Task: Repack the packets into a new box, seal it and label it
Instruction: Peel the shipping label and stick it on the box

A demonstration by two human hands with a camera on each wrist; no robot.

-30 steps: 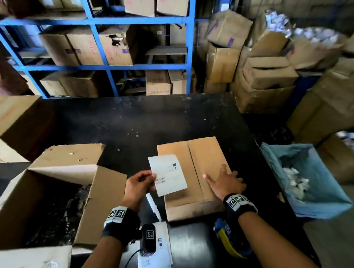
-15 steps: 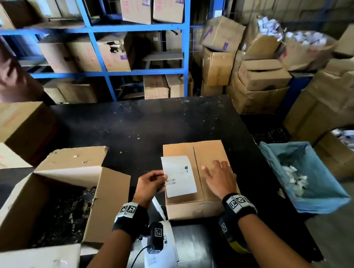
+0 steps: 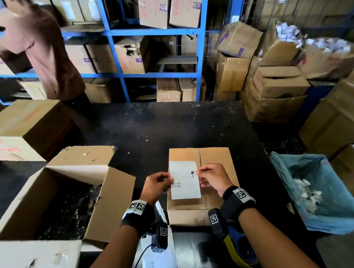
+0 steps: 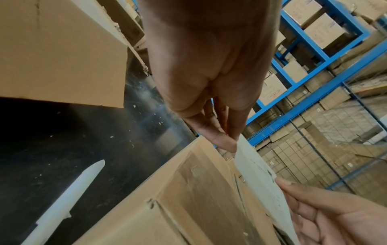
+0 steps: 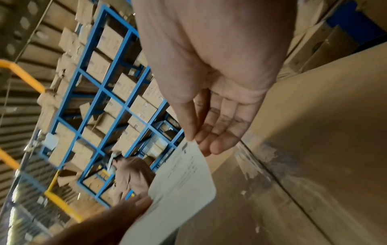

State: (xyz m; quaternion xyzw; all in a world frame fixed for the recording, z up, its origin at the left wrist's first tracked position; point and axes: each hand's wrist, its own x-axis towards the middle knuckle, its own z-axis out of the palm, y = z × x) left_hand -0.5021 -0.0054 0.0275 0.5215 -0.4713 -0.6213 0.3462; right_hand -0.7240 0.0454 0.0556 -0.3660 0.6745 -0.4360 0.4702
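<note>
A small closed cardboard box (image 3: 214,158) lies on the black table (image 3: 150,125), its flaps meeting along a middle seam. Above its left half I hold a white printed label (image 3: 185,180) with a barcode. My left hand (image 3: 157,184) pinches the label's left edge (image 4: 240,145) and my right hand (image 3: 213,178) pinches its right edge (image 5: 192,140). In the wrist views the label (image 5: 182,182) hangs a little above the box top (image 4: 188,190), tilted.
A large open carton (image 3: 57,195) stands at the left, another closed carton (image 3: 20,126) behind it. A stack of white sheets (image 3: 159,259) and a tape dispenser (image 3: 239,248) lie near the front edge. A blue-lined waste bin (image 3: 312,192) sits right. A person (image 3: 48,48) stands at the blue shelves (image 3: 112,34).
My right hand has lifted off the box top and taken the label's right edge. The label has moved right, over the box, and is now held by both hands.
</note>
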